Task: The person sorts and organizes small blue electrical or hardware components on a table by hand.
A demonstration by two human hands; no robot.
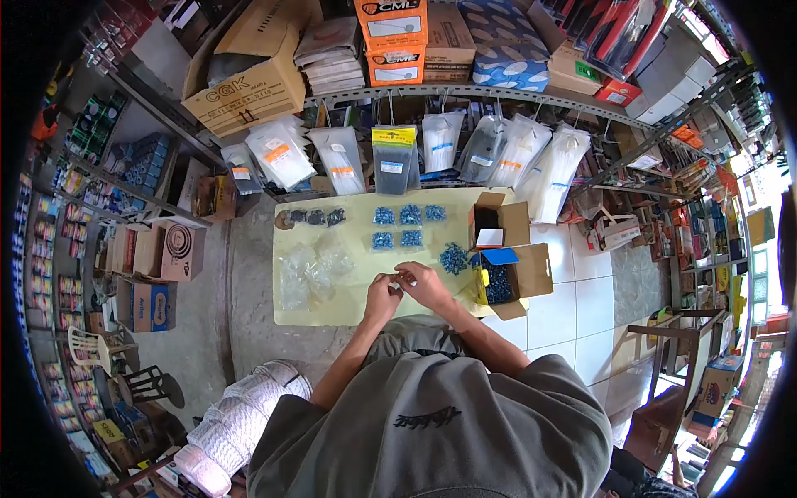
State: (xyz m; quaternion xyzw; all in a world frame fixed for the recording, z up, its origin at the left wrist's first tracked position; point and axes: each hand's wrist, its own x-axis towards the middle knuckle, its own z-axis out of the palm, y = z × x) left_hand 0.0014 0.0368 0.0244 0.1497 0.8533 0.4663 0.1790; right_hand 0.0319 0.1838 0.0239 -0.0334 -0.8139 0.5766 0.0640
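My left hand (383,298) and my right hand (422,284) meet over the front middle of the pale yellow table (365,312). Both have their fingers closed around something too small to make out. To their left lie clear plastic bags (309,270). Beyond them are several filled bags of blue pieces (410,216) in two rows. A loose pile of blue pieces (454,258) lies right of my right hand, beside an open box of blue pieces (498,284).
Another open cardboard box (513,224) with dark contents stands at the back right. Small dark bags (315,217) lie at the back left. Packs of cable ties (395,162) hang from a shelf behind the table. A white rope bundle (249,415) is at the lower left.
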